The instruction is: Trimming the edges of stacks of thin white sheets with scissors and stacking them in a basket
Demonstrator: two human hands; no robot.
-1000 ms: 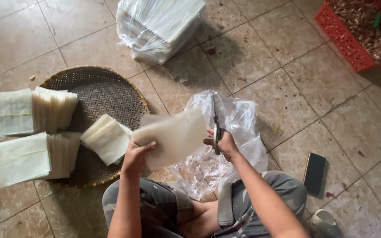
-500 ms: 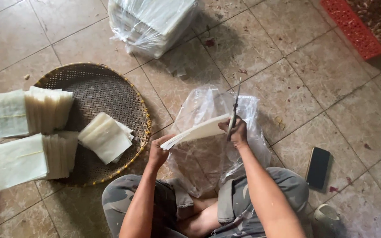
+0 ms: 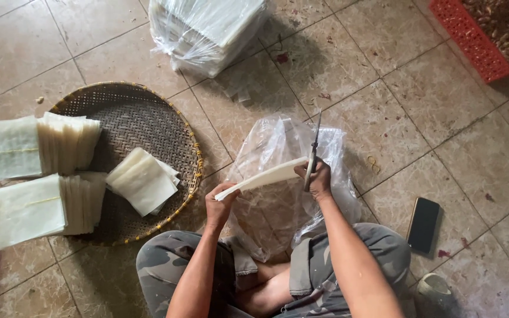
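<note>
The left hand pinches the near corner of a thin pale sheet stack held edge-on above a clear plastic bag on the floor, while the right hand grips its far end together with scissors, blades pointing away.

Both arms are bare from the hands up, the left hand and the right hand without gloves, rings or a watch. The person wears loose camouflage shorts in grey-green and olive patches, the hems turned up above bare knees, with a seam along the leg
</note>
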